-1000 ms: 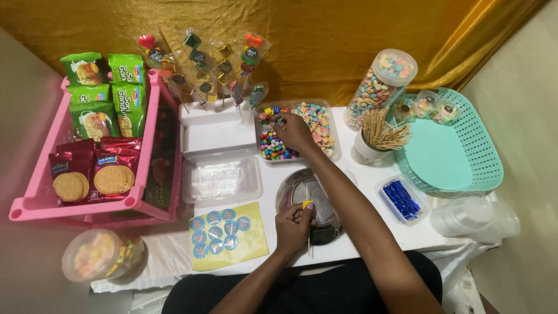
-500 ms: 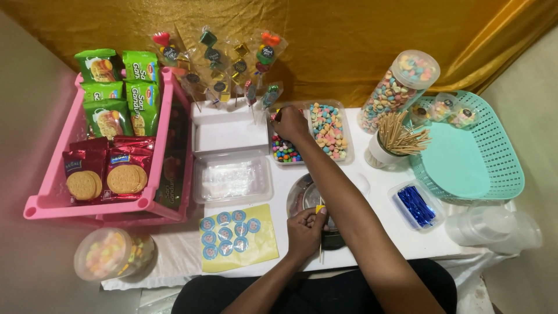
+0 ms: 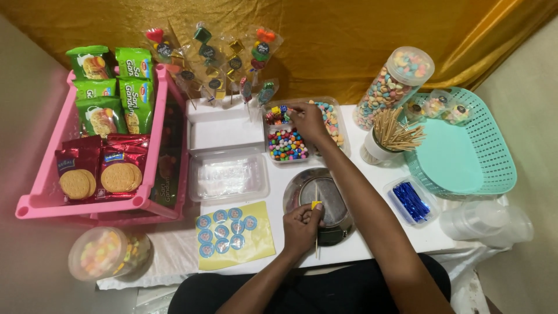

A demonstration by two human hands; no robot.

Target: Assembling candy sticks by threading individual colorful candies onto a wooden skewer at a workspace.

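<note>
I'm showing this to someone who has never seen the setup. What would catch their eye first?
Probably the pink crate on the left, stacked with green and red biscuit packets. Next, the right hand reaching into the clear tray of colourful candies at the centre, while the left hand holds a thin wooden skewer with a yellow piece over a round metal dish.

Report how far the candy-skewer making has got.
Done: several wrapped candy skewers stand behind the white tray. In hand: the left hand holds a thin stick with one yellow piece on it; the right hand reaches into the divided candy tray. Left: many bare sticks in the cup.
</note>
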